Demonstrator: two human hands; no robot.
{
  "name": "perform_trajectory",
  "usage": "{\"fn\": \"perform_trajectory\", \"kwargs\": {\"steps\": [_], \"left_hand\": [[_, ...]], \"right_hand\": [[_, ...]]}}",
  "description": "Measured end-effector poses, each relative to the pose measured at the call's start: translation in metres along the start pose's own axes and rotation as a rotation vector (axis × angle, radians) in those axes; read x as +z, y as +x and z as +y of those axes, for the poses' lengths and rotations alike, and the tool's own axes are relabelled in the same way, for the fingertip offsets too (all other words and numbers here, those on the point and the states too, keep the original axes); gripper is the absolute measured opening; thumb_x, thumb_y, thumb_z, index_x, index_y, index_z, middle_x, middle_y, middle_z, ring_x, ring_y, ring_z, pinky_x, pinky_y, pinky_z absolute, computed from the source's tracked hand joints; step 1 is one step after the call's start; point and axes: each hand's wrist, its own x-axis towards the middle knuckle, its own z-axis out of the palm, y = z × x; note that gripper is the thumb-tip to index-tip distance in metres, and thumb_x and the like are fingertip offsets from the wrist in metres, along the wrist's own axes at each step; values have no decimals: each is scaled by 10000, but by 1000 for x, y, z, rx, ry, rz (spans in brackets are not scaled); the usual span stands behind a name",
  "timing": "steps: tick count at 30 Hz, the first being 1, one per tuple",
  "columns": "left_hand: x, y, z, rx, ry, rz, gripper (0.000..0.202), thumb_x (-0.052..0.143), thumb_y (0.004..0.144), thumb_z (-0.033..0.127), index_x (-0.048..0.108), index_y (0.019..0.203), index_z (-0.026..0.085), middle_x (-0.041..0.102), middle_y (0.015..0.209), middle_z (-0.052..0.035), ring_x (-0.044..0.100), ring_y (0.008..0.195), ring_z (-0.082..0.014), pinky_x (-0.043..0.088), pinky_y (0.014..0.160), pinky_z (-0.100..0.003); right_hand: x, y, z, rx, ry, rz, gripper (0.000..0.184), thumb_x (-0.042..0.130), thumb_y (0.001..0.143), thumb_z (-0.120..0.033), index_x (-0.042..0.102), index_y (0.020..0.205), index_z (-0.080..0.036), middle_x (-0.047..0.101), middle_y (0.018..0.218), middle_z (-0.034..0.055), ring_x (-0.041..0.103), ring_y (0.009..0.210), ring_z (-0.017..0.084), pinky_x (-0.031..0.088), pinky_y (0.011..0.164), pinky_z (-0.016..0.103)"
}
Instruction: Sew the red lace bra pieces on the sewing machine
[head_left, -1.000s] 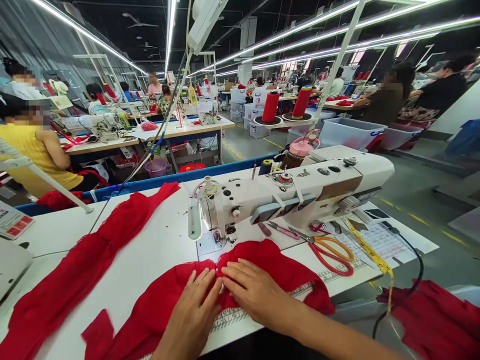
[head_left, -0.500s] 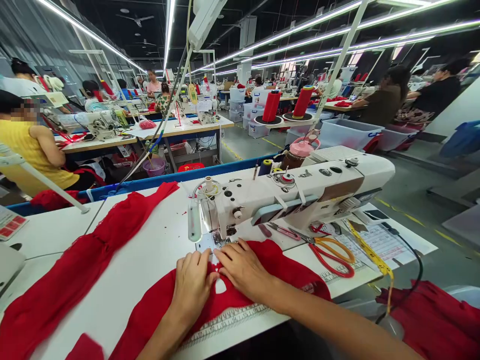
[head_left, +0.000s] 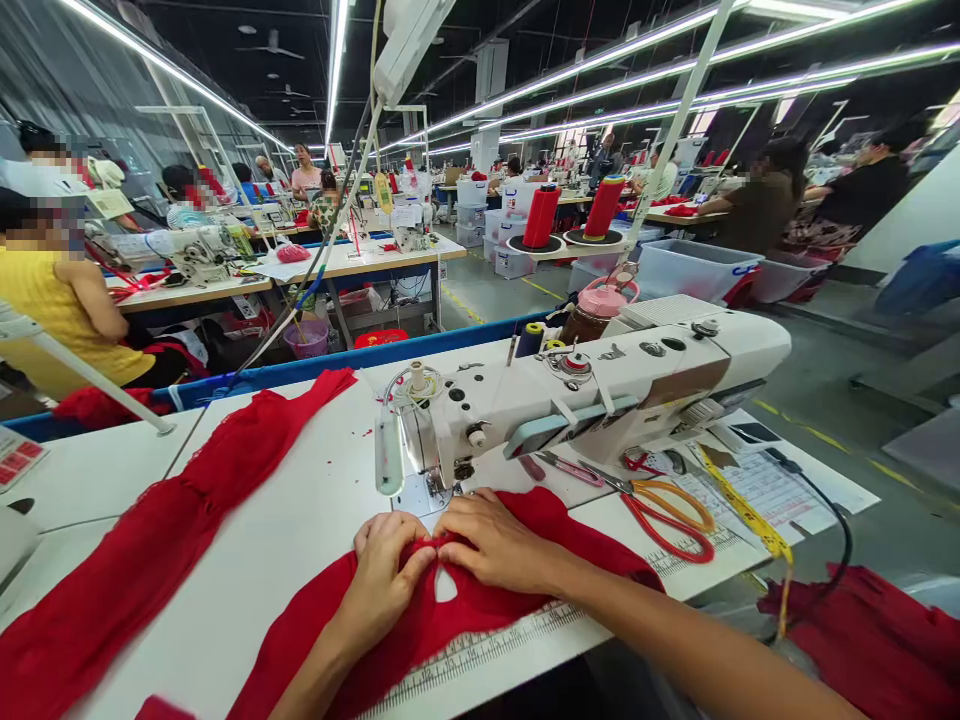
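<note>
A red garment (head_left: 442, 630) lies across the front of the white sewing table, with a small teardrop-shaped opening in its middle. My left hand (head_left: 390, 565) pinches its upper edge just left of the opening, thumb against curled fingers. On the other side of the opening my right hand (head_left: 487, 540) grips the same edge, the two thumbs nearly meeting. Right behind my fingers is the needle area of a white sewing machine (head_left: 517, 405), its presser foot (head_left: 439, 487) partly in view. The cloth under my palms is hidden.
Another long red cloth piece (head_left: 199, 505) stretches along the left of the table. Scissors with red and orange handles (head_left: 671, 515), a yellow tape measure (head_left: 739, 500) and papers lie to the right. A printed ruler (head_left: 480, 645) runs along the front edge. Other people sit at machines beyond.
Both hands have drawn slightly back from the needle area, their thumbs and fingers now pinching the garment's edge. The cloth edge has lifted a little between them.
</note>
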Motion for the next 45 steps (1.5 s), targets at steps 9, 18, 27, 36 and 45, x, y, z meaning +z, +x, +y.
{"fn": "perform_trajectory", "kwargs": {"steps": [9, 18, 27, 36, 45], "left_hand": [[11, 0, 3, -2, 90, 112, 210, 430, 985, 284, 625, 909, 258, 673, 1028, -9, 589, 1026, -226, 405, 991, -513], [16, -3, 2, 71, 265, 434, 179, 450, 975, 214, 612, 1046, 193, 637, 1089, -94, 591, 1033, -258, 491, 912, -486], [33, -27, -25, 440, 473, 349, 308, 433, 986, 144, 574, 1259, 154, 658, 1284, -120, 636, 1181, -249, 572, 980, -440], [34, -29, -31, 461, 490, 342, 395, 447, 968, 114, 547, 1347, 166, 654, 1311, -113, 624, 1216, -245, 562, 1005, -451], [27, -25, -28, 473, 433, 357, 354, 473, 982, 157, 562, 1324, 177, 659, 1307, -101, 628, 1213, -234, 580, 987, -427]], "right_hand": [[7, 6, 3, 53, -82, 26, 118, 555, 963, -162, 621, 867, -178, 634, 898, 9, 550, 861, 176, 368, 859, 364], [16, -7, -1, -132, -263, 319, 232, 445, 999, -136, 591, 1178, -158, 627, 1148, 121, 554, 1022, 252, 439, 988, 439], [29, -17, 13, -251, -69, 299, 287, 612, 969, -308, 607, 1216, -161, 658, 1203, 102, 576, 1129, 248, 470, 1006, 420], [33, -19, 18, -200, -27, 343, 283, 623, 957, -370, 644, 1164, -178, 670, 1221, 102, 587, 1153, 257, 453, 1038, 435], [32, -20, 16, -194, -14, 363, 267, 632, 949, -355, 645, 1143, -172, 677, 1218, 92, 592, 1138, 260, 451, 1035, 424]]}}
